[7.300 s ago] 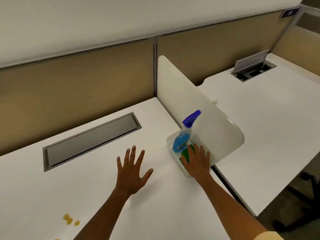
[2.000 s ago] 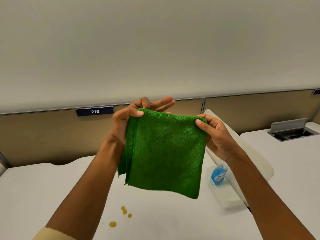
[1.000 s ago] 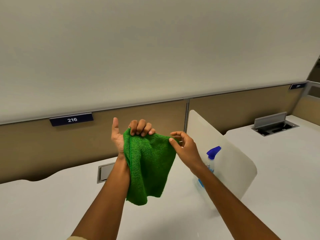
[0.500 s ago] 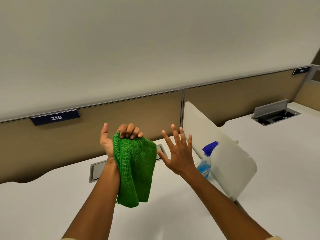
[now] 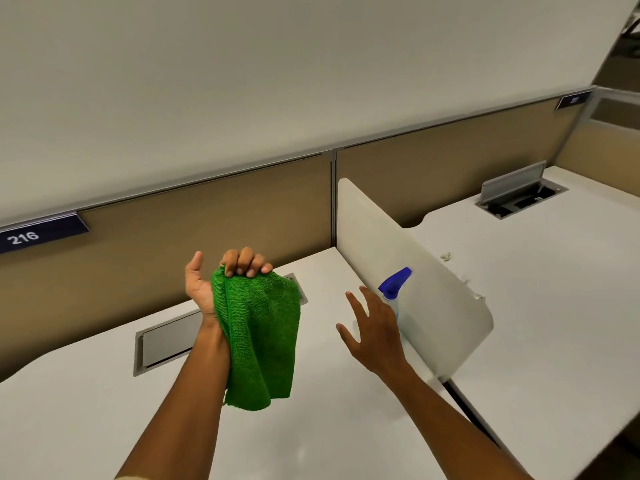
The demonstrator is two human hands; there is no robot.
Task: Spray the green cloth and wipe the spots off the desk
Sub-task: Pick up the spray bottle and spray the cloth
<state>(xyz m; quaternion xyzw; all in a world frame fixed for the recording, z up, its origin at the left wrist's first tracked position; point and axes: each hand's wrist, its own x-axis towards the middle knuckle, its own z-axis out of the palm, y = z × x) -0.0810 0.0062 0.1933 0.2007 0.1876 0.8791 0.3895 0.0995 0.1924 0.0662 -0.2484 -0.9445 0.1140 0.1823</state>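
My left hand [image 5: 221,278] is raised above the white desk [image 5: 329,427] and grips the top edge of the folded green cloth [image 5: 259,337], which hangs down in front of my wrist. My right hand [image 5: 375,329] is open with fingers spread, just left of the spray bottle [image 5: 394,282]. Only the bottle's blue trigger head and a bit of its neck show; my hand hides the body. The bottle stands against the white divider panel [image 5: 415,282]. The yellow spots are out of view.
A grey cable hatch [image 5: 166,341] is set into the desk behind my left arm. A tan partition wall [image 5: 207,220] with a "216" label runs along the back. A second desk [image 5: 554,306] with an open hatch lies beyond the divider.
My right hand let go of the cloth and has moved right and down, close to the spray bottle. My left hand keeps hold of the cloth, now hanging from it alone.
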